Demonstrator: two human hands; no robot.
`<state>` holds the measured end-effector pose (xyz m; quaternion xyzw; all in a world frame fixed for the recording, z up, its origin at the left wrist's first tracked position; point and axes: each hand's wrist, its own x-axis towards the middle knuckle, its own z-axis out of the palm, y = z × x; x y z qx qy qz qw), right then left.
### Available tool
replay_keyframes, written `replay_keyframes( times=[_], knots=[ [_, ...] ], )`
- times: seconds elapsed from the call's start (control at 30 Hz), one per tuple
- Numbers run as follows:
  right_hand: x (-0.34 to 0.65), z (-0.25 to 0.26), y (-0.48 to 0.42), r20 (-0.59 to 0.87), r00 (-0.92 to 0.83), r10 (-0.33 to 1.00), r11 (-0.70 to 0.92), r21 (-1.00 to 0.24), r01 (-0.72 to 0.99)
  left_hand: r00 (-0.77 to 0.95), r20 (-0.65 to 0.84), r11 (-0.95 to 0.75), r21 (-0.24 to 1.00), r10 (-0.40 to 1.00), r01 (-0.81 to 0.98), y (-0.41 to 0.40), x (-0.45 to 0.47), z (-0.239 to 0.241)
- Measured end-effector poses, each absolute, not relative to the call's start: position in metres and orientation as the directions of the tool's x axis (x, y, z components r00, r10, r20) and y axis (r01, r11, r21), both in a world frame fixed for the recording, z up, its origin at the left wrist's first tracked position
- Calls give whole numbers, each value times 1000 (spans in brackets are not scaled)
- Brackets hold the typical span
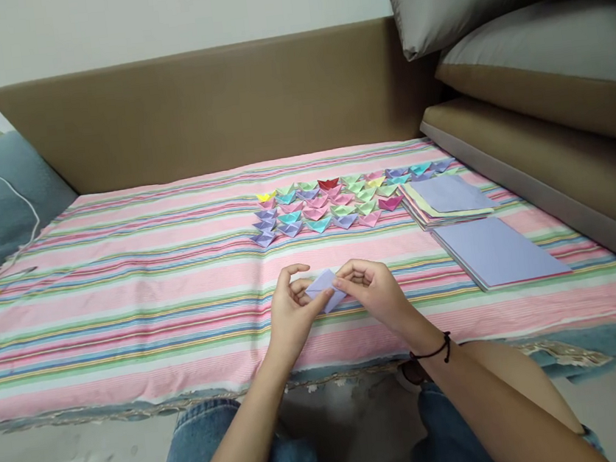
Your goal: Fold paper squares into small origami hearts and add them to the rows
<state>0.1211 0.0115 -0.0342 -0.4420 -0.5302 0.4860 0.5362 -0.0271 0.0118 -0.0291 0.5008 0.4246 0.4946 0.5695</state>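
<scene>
Between my two hands is a small piece of folded lavender paper, held above the striped cloth. My left hand grips its left and lower side, the thumb lying across the front and the index finger raised. My right hand pinches the right edge with thumb and fingertips. Beyond the hands, several rows of folded paper boats in pink, green, blue, purple, yellow and red stand on the cloth. A stack of lavender paper sheets lies to the right, with a mixed-colour paper stack behind it.
The striped cloth covers a low couch seat with a brown backrest. Grey and brown cushions are piled at the right. A white cable runs along the left side. The cloth's front edge is just before my knees.
</scene>
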Motion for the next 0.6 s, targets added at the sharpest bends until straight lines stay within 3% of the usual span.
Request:
replay_keyframes(
  times=[0.17, 0.6],
  knots=[
    [119, -35, 11, 156, -34, 987, 155, -987, -32, 106, 9, 12, 982, 994, -189, 12, -27, -30],
    [124, -31, 11, 192, -4, 981, 192, -981, 37, 259, 29, 28, 977, 965, -214, 18, -38, -25]
  ],
)
